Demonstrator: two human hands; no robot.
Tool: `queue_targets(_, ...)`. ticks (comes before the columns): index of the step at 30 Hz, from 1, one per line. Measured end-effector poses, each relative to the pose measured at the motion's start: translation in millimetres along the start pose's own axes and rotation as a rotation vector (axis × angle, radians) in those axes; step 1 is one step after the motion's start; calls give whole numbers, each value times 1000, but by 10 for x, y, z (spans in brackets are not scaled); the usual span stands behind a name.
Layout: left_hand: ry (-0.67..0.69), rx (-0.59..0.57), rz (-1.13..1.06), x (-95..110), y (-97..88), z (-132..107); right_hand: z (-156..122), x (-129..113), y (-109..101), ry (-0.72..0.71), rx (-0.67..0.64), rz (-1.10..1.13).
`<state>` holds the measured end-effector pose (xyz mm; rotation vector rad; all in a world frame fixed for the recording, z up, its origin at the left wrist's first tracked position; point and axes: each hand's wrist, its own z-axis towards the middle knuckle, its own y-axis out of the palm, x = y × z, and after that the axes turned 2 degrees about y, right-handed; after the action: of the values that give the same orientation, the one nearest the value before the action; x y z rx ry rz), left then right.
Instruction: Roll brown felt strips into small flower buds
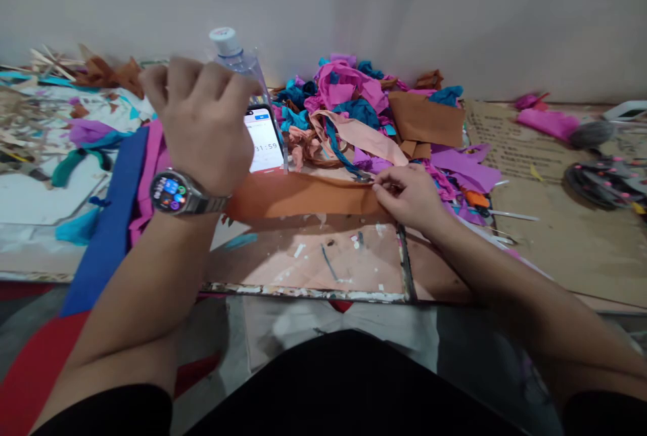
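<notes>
A long orange-brown strip, seemingly crepe paper (308, 197), stretches across the table in front of me. My right hand (412, 197) pinches its right end between thumb and fingertips. My left hand (205, 116), with a smartwatch (174, 192) on the wrist, is raised above the strip's left end. Its fingers are bent away from me, knuckles up, and whatever they hold is hidden. Just behind the strip stands a lit phone (265, 143), partly covered by my left hand. Dark blue scraps lie close to my right fingertips.
A heap of pink, teal and peach paper scraps (354, 89) lies along the wall, beside a folded brown piece (427, 119). A clear bottle (242, 62) rises behind my left hand. Blue paper (108, 220) hangs over the front edge at left. Cardboard (526, 220) covers the right side.
</notes>
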<state>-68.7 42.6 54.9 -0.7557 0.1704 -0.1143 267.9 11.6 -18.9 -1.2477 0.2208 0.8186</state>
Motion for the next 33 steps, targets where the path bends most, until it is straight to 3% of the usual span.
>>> queue_targets(3, 151, -83, -97, 281, -49, -91, -80, -93, 146, -69, -82, -47)
queue_targets(8, 462, -344, -349, 740, -85, -327, -138, -158, 261, -52, -135, -34)
queue_targets(11, 511, -462, -501, 906, -13, -448, -140, -169, 265, -30, -159, -28)
queue_targets(16, 450, -700, -678, 974, 136, -506, -150, -197, 244, -96, -171, -62)
queue_targets(20, 391, -837, -767, 960, 156, -486, -167, -220, 232, -122, -153, -72)
queue_targets(25, 320, -881, -919, 960, 145, -496, -179, -239, 226, -144, -141, -65)
queue_targets(33, 297, -942, -932, 889, 141, -424, -184, -215, 209, -132, -145, -45)
